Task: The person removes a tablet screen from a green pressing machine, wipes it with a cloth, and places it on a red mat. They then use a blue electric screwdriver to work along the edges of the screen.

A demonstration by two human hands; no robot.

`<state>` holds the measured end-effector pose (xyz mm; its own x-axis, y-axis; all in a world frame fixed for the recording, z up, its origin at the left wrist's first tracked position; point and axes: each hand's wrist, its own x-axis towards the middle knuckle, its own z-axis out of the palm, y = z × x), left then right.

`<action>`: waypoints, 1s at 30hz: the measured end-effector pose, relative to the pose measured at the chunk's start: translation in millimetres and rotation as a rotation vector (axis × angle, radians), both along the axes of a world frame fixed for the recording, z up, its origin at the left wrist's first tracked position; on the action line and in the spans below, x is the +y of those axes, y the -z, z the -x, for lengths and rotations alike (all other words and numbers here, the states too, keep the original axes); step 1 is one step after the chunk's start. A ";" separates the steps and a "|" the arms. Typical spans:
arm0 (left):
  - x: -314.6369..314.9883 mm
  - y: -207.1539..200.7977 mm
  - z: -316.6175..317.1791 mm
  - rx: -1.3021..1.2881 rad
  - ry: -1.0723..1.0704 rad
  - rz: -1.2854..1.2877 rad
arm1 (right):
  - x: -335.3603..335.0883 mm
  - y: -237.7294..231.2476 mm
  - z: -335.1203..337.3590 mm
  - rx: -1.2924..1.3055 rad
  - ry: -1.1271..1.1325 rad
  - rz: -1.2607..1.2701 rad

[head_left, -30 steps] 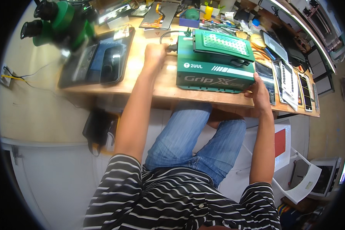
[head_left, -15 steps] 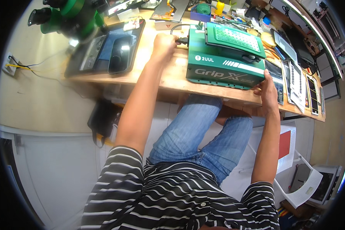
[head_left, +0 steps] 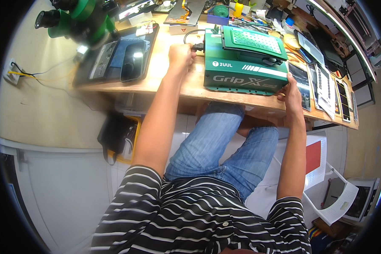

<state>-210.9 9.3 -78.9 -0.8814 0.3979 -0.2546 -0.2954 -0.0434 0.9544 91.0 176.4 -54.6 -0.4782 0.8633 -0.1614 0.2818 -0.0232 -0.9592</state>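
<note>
A green box-shaped bench machine (head_left: pixel 241 76) sits near the front edge of the wooden table, with a perforated green plate (head_left: pixel 258 41) mounted on top. At its left side, my left hand (head_left: pixel 181 57) is closed on a black cable plug (head_left: pixel 197 47), which meets the machine's left face. How far the plug sits in is hidden by my fingers. My right hand (head_left: pixel 292 91) grips the machine's lower right corner, its fingers bent against the side. From the plug's area a black cable (head_left: pixel 189 34) curves up behind the machine.
A dark phone (head_left: pixel 132 65) lies on a mat (head_left: pixel 101 57) at the left, beneath a green microscope (head_left: pixel 80 21). To the right are papers (head_left: pixel 324 86) and phone parts (head_left: pixel 344 99). Behind the machine stand a blue box (head_left: pixel 218 19) and a yellow bottle (head_left: pixel 238 10) among tools.
The view has shifted slightly. My left hand sits a little lower beside the plug; both hands keep their hold and the machine stays in place on the table.
</note>
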 end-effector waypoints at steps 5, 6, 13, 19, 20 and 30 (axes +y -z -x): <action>4.6 -4.0 16.7 0.185 0.086 0.153 | -1.2 -0.4 1.5 -0.026 0.029 -0.017; 2.8 -3.9 17.4 0.175 0.096 0.151 | -1.4 -1.0 1.1 -0.033 0.030 -0.012; -1.3 -9.2 13.3 0.019 0.095 0.077 | 2.0 0.6 -0.3 -0.035 -0.007 -0.024; -4.4 -3.2 11.2 -0.010 0.099 0.098 | 4.3 6.8 -0.9 -0.019 -0.012 -0.014; -5.1 -0.3 7.0 0.029 0.065 0.093 | 5.2 6.9 -0.7 -0.023 -0.012 -0.039; 2.5 -14.7 18.6 0.106 0.097 0.221 | 10.5 13.7 -1.3 -0.022 -0.037 -0.052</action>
